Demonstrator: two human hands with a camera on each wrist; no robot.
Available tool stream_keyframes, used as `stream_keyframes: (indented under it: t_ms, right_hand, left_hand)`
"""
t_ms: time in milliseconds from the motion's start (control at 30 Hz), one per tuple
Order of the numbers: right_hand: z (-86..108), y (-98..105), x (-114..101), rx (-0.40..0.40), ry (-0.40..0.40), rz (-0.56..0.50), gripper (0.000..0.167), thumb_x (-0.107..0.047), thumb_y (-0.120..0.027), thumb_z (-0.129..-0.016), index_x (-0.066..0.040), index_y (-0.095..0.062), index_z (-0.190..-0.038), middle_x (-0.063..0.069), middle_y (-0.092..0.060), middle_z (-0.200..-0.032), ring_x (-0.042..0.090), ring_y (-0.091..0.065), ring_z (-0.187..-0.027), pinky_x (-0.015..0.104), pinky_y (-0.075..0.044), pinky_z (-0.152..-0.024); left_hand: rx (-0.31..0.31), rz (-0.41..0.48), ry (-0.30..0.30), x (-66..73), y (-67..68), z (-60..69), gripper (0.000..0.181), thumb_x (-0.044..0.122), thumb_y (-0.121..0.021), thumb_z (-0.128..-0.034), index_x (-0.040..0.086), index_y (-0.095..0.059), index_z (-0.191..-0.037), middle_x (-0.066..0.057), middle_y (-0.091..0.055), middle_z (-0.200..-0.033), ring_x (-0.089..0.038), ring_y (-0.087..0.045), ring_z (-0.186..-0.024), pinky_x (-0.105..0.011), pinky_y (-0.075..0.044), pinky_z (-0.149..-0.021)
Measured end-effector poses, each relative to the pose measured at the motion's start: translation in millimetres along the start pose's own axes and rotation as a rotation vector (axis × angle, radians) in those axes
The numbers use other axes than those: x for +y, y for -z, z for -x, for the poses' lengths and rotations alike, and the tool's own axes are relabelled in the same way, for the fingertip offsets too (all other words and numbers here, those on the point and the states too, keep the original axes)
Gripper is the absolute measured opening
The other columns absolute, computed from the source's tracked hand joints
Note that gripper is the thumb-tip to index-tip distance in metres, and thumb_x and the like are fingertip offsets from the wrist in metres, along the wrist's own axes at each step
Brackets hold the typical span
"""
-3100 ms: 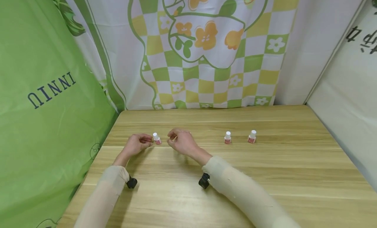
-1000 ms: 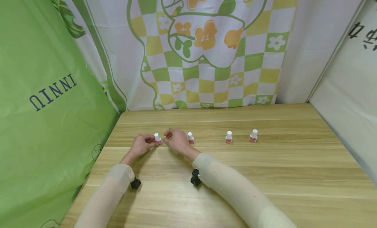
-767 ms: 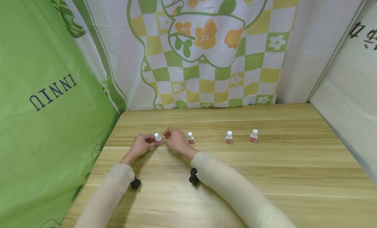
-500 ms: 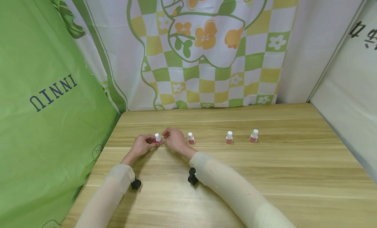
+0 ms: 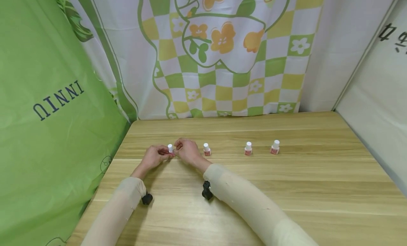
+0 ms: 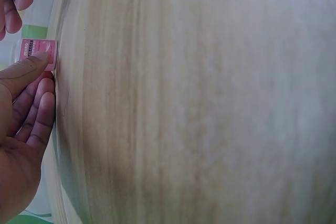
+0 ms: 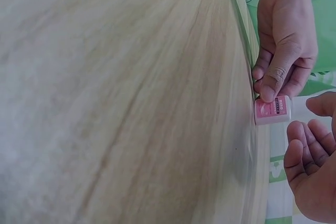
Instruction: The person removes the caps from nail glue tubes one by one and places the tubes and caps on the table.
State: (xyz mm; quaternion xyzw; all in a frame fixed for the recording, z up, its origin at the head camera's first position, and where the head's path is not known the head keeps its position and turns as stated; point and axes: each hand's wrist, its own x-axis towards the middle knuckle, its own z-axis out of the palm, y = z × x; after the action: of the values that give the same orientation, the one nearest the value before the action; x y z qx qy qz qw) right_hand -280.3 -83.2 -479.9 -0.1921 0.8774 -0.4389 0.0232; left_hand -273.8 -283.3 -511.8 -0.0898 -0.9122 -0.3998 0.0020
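Toward the table's left, my left hand (image 5: 153, 157) pinches the lower part of a small white-capped bottle (image 5: 170, 147) between thumb and fingers. The bottle stands upright; in the left wrist view its pink label (image 6: 51, 46) shows beside the thumb. Just right of it is my right hand (image 5: 189, 152), its fingers loosely bent. In the right wrist view that hand (image 7: 320, 182) holds nothing, and a gap separates its fingers from the bottle (image 7: 273, 110). Another such bottle (image 5: 207, 150) stands upright close to the right hand's outer side.
Two more matching bottles stand farther right, one nearer (image 5: 248, 148) and one beyond it (image 5: 275, 147), roughly in line with the others. The wooden table (image 5: 286, 196) meets a patterned curtain (image 5: 222, 87) at the back and a green cloth (image 5: 63, 150) on the left.
My left hand has moved slightly right and taken hold of the bottle. My right hand has shifted left, and a bottle now shows to its right. In the last second, little has moved.
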Motion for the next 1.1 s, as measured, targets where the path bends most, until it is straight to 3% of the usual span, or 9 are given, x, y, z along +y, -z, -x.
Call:
stream_keyframes:
  t_ms: [267, 833, 1100]
  right_hand:
    - [-3.4, -2, -2, 0.012, -0.005, 0.001, 0.020, -0.020, -0.076, -0.086, -0.014, -0.071, -0.104, 0.000, -0.076, -0.096, 0.017, -0.069, -0.092, 0.029, -0.051, -0.086]
    - [-7.8, -11, -4, 0.019, 0.026, 0.031, 0.016, -0.022, -0.077, -0.086, -0.015, -0.070, -0.099, -0.003, -0.075, -0.091, 0.013, -0.067, -0.086, 0.026, -0.049, -0.083]
    - [-9.1, -8, -8, 0.009, 0.044, 0.065, 0.014, -0.022, -0.075, -0.088, -0.015, -0.070, -0.099, -0.002, -0.075, -0.094, 0.016, -0.067, -0.089, 0.029, -0.049, -0.085]
  left_hand:
    - [-0.015, 0.018, 0.030, 1.7, 0.7, -0.5, 0.017, 0.009, -0.079, -0.0848, 0.000, -0.076, -0.099, -0.015, -0.077, -0.094, -0.014, -0.072, -0.081, -0.018, -0.054, -0.065]
    - [-0.017, -0.022, 0.006, -3.3, 0.6, 0.2, 0.016, 0.009, -0.079, -0.0845, 0.001, -0.077, -0.098, -0.013, -0.077, -0.092, -0.011, -0.071, -0.079, -0.018, -0.053, -0.065]
    - [-0.018, -0.024, -0.010, 0.7, 2.7, -1.1, 0.016, 0.008, -0.079, -0.0843, 0.000, -0.077, -0.098, -0.014, -0.077, -0.092, -0.013, -0.071, -0.079, -0.018, -0.053, -0.066]
